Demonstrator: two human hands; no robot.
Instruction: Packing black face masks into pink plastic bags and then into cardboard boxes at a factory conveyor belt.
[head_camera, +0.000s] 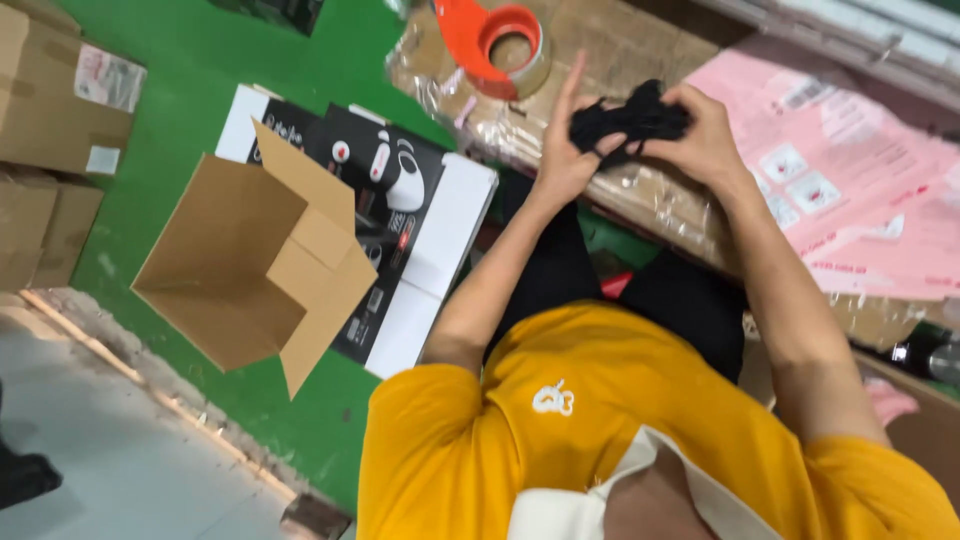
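Far left, brown cartons (50, 95) are stacked on the green floor (190, 90). Next comes an open cardboard box (255, 265), tipped on its side with its flaps spread, lying on flat printed black-and-white boxes (420, 215). Further along, an orange tape dispenser (500, 45) rests on the plastic-wrapped table (620, 60).

My left hand (563, 160) is up just below that dispenser, forefinger pointing out straight and the other fingers hooked into a bundle of black cord (630, 120). My right hand (700, 135) is closed around the bundle's other end, so both hands hold the cord together above the table, touching it on either side. Right of them lies a pink printed sheet (850, 190).

To handle this well, I judge I should keep the right hand's grip firm as the anchor and let the left fingers work the loops loosely, so the strands stay gathered and none slip out or snag. Whether the cord is knotted I cannot tell.
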